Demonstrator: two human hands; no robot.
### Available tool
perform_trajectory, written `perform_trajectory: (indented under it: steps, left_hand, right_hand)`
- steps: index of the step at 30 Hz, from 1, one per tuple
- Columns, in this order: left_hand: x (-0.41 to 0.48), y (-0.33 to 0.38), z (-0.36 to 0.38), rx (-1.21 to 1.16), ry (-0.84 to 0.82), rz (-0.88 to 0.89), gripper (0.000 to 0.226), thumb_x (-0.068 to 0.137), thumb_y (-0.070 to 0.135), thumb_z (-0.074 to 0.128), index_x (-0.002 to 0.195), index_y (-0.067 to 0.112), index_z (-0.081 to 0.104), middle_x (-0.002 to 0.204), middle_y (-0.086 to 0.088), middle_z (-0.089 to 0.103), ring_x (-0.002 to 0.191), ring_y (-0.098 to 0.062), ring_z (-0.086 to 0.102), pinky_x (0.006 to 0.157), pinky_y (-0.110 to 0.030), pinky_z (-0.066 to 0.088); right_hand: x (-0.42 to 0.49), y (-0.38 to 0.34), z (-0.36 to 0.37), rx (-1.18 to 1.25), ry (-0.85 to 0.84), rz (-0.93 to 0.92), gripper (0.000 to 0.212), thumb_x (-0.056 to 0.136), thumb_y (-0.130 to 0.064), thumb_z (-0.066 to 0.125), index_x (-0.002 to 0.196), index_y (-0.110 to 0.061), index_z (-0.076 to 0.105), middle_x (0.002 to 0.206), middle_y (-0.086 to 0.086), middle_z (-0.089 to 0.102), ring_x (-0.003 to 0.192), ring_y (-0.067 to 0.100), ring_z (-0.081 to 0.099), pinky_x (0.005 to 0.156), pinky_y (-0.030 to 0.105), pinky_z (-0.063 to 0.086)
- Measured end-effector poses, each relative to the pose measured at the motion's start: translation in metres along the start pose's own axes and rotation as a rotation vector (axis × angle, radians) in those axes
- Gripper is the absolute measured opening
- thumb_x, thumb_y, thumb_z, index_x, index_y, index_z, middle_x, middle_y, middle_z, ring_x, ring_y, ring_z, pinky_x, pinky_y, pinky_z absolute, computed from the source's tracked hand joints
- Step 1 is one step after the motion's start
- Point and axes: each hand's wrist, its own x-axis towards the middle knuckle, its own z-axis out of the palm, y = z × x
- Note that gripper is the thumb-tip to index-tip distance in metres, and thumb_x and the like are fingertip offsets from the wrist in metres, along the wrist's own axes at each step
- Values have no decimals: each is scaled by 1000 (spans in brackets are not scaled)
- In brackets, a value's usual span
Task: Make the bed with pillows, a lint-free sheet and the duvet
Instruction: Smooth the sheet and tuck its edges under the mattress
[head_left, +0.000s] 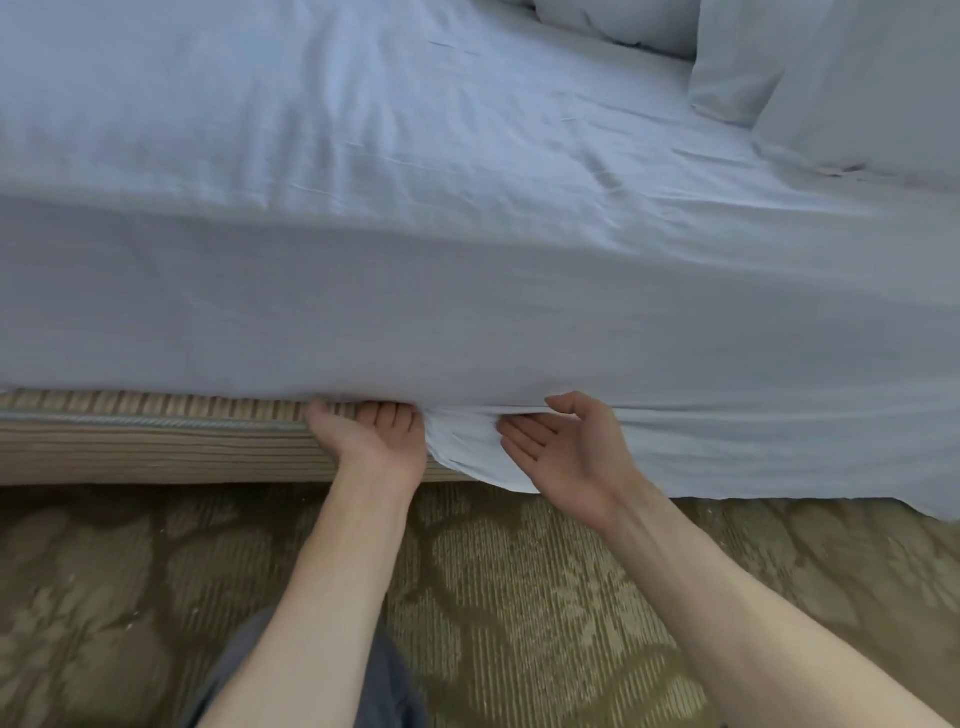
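Down at the side of the bed now, and the sheet (467, 291) is already spread across the top and draped over the side, pale blue and lightly creased. The left hand (371, 439) is palm-up, fingers curled up round the sheet's bottom edge where it wraps the mattress, which is hidden underneath. That looks like a lifting grip to open a gap above the base (156, 441). The right hand (566, 452) is flat and palm-up, fingers straight and together, tips touching the loose fold that hangs just beside the left hand. It's shaped like a blade, and I'd say that's so it can slide the slack in under the mattress. To the left of the hands the sheet ends neatly at the ribbed top of the base, so that stretch reads as tucked. To the right it hangs free, almost down to the carpet (519, 597), so there's a good run left to do. What's in the way? Mainly the mattress's own weight on that narrow gap, plus the bunched fold between the hands, which could go in crumpled rather than smooth. Up at the far right the pillows (857, 88) are on the bed, well clear of the work. I can't pick out a duvet anywhere in view. A trouser leg (387, 686) shows at the bottom, close to the bed.
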Motion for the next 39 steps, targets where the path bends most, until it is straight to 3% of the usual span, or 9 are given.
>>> perform_trajectory:
  steps: [5, 10, 13, 16, 21, 25, 30, 39]
  left_hand:
    - [12, -6, -2, -11, -24, 29, 71, 94, 65, 50, 135, 8, 58, 128, -18, 66, 117, -34, 65, 111, -50, 45]
    - [28, -13, 6, -114, -178, 29, 72, 88, 74, 51, 133, 19, 65, 126, -20, 70, 117, -43, 64, 105, -64, 44]
    - [28, -20, 10, -129, -225, 59, 67, 90, 71, 51, 133, 22, 66, 127, -19, 69, 119, -44, 63, 105, -64, 44]
    - [20, -20, 11, -90, -226, 68, 59, 94, 61, 54, 133, 19, 67, 129, -19, 68, 120, -44, 62, 107, -65, 42]
    - [-5, -19, 0, 144, -27, 113, 59, 98, 48, 56, 139, 6, 57, 133, -19, 62, 122, -34, 61, 113, -50, 43]
    - [-13, -19, -8, 245, 95, 136, 68, 102, 48, 51, 145, -4, 45, 139, -23, 55, 130, -31, 54, 121, -44, 35]
    - [-10, -29, 2, 122, -22, 95, 75, 99, 55, 48, 148, -1, 41, 141, -23, 52, 132, -35, 52, 120, -49, 34]
    - [12, -49, 12, -126, -135, 51, 75, 88, 67, 53, 135, 9, 60, 129, -23, 66, 119, -43, 63, 109, -61, 43]
  right_hand:
    - [19, 6, -5, 213, -59, -11, 52, 87, -9, 49, 138, 4, 50, 138, 24, 56, 130, 38, 53, 120, 47, 35]
    - [33, 3, 4, 358, -120, -47, 61, 70, -4, 51, 131, 0, 55, 132, 17, 58, 131, 35, 56, 115, 45, 42]
    - [44, -1, 3, 431, -185, -49, 61, 66, -2, 52, 127, -5, 58, 127, 16, 60, 132, 34, 55, 111, 46, 46]
    - [47, -4, -2, 396, -217, -30, 67, 67, -2, 53, 133, -7, 58, 135, 16, 61, 130, 35, 57, 109, 47, 47]
    - [41, -12, -1, 360, -145, 57, 55, 82, -3, 50, 137, -4, 54, 137, 17, 60, 124, 34, 60, 112, 45, 45]
    - [32, -14, 2, 252, -79, 104, 41, 92, -10, 48, 132, 2, 47, 135, 21, 53, 133, 34, 50, 122, 45, 31]
    - [34, -5, 4, 318, -81, 69, 33, 93, -10, 46, 123, 3, 52, 133, 22, 56, 129, 35, 53, 119, 43, 37]
    - [46, 11, 12, 392, -120, -10, 54, 81, -6, 49, 134, -2, 56, 126, 16, 62, 125, 32, 61, 108, 44, 49]
